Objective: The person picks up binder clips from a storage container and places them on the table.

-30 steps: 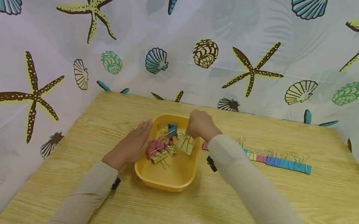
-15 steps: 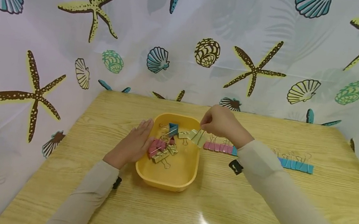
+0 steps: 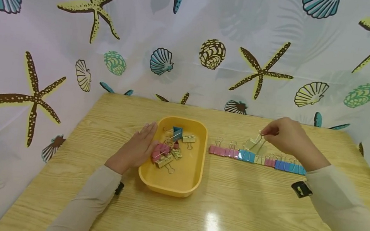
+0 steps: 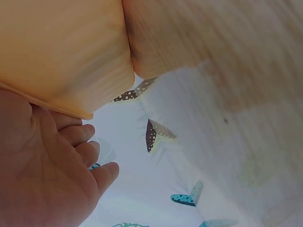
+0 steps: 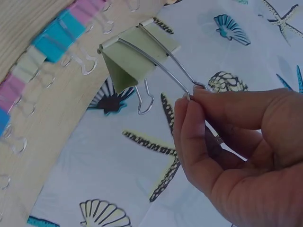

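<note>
Between thumb and fingers my right hand (image 3: 284, 134) pinches a wire handle of a pale yellow binder clip (image 5: 137, 52), seen close in the right wrist view. The clip hangs just above a row of binder clips (image 3: 225, 152) in pink, blue and yellow, standing side by side with handles up. My left hand (image 3: 137, 146) rests with extended fingers against the left wall of a yellow-orange plastic bin (image 3: 178, 191). In the bin lie loose clips: a blue one (image 3: 177, 133), pink ones (image 3: 160, 151) and several yellow ones (image 3: 189, 139).
A wooden table (image 3: 228, 211) carries the bin and the clip row. Behind it and along the sides hangs a white cloth (image 3: 182, 84) printed with starfish and shells. My right forearm (image 3: 344, 210) covers the right end of the row.
My right hand has lifted the yellow binder clip out of the bin and carried it rightward to above the row. My left hand has stayed against the bin.
</note>
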Demonstrator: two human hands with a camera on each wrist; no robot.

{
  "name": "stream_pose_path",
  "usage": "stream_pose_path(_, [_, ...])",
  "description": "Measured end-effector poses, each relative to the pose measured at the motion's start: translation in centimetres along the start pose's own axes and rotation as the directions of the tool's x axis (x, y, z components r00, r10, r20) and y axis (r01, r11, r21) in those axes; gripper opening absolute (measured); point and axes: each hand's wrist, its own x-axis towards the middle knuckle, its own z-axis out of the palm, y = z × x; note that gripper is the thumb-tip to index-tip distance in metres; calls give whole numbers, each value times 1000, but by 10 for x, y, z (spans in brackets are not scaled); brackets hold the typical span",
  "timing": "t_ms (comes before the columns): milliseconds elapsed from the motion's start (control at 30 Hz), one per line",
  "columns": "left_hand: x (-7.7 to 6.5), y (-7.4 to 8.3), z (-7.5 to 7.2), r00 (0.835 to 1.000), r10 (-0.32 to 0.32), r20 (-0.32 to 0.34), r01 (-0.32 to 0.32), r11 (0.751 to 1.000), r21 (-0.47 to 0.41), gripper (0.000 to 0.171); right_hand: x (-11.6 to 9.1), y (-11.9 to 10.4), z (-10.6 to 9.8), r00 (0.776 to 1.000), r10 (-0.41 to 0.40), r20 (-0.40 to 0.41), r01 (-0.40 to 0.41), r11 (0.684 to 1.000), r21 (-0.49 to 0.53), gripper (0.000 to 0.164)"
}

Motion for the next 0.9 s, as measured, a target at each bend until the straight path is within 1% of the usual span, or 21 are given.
stream_pose_path(100, [-1,-2,1,1000,-6,-1,6,1000,11,62,-9,24,-4,1000,10,-19,-11,999,-44,15])
stream_pose_path(233, [-2,-2,0,1000,-12,2,12,1000,13,62,-21,54,-8,998,4,-61,-11,993,-120,14])
stream_pose_path(433, [-3,-2,-1,1000,-5,1,5,1000,4,62,-42,97,-8,993,32,-112,-54,979,-197,15])
stream_pose_path(500, [-4,-2,0,1000,-4,3,4,1000,-2,62,-49,110,-8,990,43,-132,-74,968,-242,15])
stream_pose_path(633, [-5,-1,0,1000,-13,7,13,1000,1,63,-61,136,-9,980,75,-184,-135,932,-337,15])
stream_pose_path(767, [-5,-2,2,1000,-26,14,26,1000,11,63,-66,158,-7,970,75,-233,-166,901,-401,13])
stream_pose_path(833, [-5,-3,3,999,-29,15,29,999,13,63,-67,168,-6,970,65,-234,-163,889,-428,11])
stream_pose_path(900, [-5,-2,2,999,-30,16,30,1000,8,63,-67,178,-4,974,73,-214,-164,880,-445,12])
